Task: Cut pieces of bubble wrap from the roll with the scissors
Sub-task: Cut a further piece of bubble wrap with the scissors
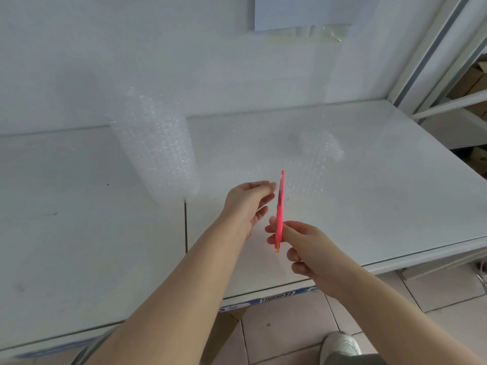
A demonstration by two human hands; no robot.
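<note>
Pink scissors [279, 206] stand edge-on above the tabletop [382, 212], held by the right hand [311, 248] with its fingers curled round the handles. The left hand [247, 204] reaches toward the blades, thumb and fingers drawn close together; whether they pinch the loose sheet [311, 164] cannot be told. The bubble wrap roll [155, 143] lies at the left, its sheet unrolled rightwards. To cut well, the person should probably hold the sheet taut beside the blades, keep them square to the roll, and keep fingertips clear.
</note>
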